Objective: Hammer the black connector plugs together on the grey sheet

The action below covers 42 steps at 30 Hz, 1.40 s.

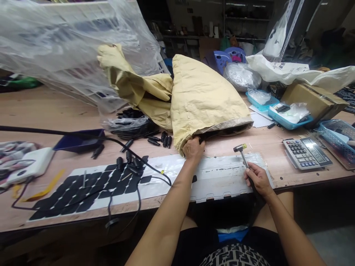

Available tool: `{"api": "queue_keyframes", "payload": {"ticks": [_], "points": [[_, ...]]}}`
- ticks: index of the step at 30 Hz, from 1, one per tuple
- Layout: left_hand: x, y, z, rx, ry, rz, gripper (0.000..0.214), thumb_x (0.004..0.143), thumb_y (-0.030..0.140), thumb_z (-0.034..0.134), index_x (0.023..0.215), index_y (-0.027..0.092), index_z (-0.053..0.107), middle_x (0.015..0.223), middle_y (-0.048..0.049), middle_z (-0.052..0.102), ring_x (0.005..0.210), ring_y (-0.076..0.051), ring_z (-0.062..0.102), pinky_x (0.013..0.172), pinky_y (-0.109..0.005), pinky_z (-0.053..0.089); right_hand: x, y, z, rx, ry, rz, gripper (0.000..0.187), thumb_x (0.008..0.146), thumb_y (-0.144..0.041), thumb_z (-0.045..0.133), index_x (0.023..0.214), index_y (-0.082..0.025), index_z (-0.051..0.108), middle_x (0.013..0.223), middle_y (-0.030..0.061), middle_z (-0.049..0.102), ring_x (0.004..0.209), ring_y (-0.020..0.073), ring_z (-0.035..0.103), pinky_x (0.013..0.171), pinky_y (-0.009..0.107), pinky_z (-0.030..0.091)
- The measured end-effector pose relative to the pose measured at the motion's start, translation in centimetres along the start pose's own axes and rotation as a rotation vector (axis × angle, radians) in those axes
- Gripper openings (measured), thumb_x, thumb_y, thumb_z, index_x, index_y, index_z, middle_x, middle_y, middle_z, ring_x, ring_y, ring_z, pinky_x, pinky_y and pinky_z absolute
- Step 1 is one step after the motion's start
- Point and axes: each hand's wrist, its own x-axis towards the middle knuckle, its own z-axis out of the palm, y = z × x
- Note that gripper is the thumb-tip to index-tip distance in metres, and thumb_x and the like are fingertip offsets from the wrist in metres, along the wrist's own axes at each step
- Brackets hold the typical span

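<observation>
My right hand is closed round the handle of a small hammer, its head raised over the right end of a white sheet. My left hand is at the open mouth of a large yellow paper sack, closed on its lower edge; the fingertips are partly hidden. The sack lies on its side with its dark opening toward me. Left of that hand, several black plastic pieces lie on the table. More of them sit on a sheet with a black tile pattern.
A black cable arches across the left side above the table. A dark blue tray and a bag of black parts stand at left. To the right are a calculator, blue baskets and a cardboard box.
</observation>
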Motion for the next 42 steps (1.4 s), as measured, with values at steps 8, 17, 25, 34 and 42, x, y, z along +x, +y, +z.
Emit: {"api": "queue_keyframes", "payload": {"ticks": [8, 17, 25, 34, 42], "points": [[-7.0, 0.5, -0.2, -0.488, -0.415, 0.566, 0.016, 0.08, 0.032, 0.07, 0.093, 0.022, 0.071, 0.089, -0.0013, 0.069, 0.083, -0.018, 0.059, 0.075, -0.029, 0.045, 0.0, -0.4, 0.2, -0.012, 0.001, 0.02, 0.044, 0.085, -0.044, 0.063, 0.117, -0.015, 0.063, 0.064, -0.0041, 0.057, 0.041, 0.0085, 0.047, 0.038, 0.022, 0.036], [-8.1, 1.2, 1.9, -0.461, -0.347, 0.542, 0.019, 0.078, 0.037, 0.074, 0.092, 0.024, 0.074, 0.088, -0.0013, 0.067, 0.09, -0.02, 0.056, 0.081, -0.032, 0.042, -0.3, -0.5, 0.4, -0.125, -0.026, 0.029, 0.05, 0.085, -0.046, 0.062, 0.122, -0.013, 0.061, 0.063, -0.0041, 0.057, 0.041, 0.0086, 0.048, 0.041, 0.022, 0.038], [-7.9, 1.3, 2.2, -0.509, -0.362, 0.481, 0.017, 0.077, 0.034, 0.076, 0.092, 0.026, 0.075, 0.088, -0.0003, 0.067, 0.092, -0.02, 0.057, 0.082, -0.032, 0.042, -1.3, -1.4, 0.6, -0.272, -0.053, 0.045, 0.048, 0.089, -0.042, 0.058, 0.126, -0.011, 0.06, 0.063, -0.0047, 0.053, 0.042, 0.0091, 0.048, 0.042, 0.022, 0.04], [-7.9, 1.4, 2.3, -0.519, -0.36, 0.462, 0.017, 0.075, 0.033, 0.077, 0.091, 0.027, 0.076, 0.089, 0.0002, 0.067, 0.091, -0.02, 0.057, 0.082, -0.032, 0.041, -2.0, -1.4, 0.3, -0.419, -0.057, 0.01, 0.044, 0.091, -0.039, 0.056, 0.125, -0.011, 0.063, 0.063, -0.003, 0.055, 0.043, 0.0106, 0.049, 0.043, 0.024, 0.043], [-7.9, 1.5, 1.9, -0.495, -0.372, 0.456, 0.015, 0.076, 0.034, 0.076, 0.089, 0.026, 0.075, 0.086, 0.0005, 0.065, 0.09, -0.019, 0.056, 0.08, -0.032, 0.041, -1.2, -1.2, 0.8, -0.374, -0.139, 0.013, 0.042, 0.089, -0.039, 0.059, 0.124, -0.014, 0.064, 0.063, -0.0041, 0.053, 0.043, 0.0094, 0.047, 0.042, 0.023, 0.04]]}}
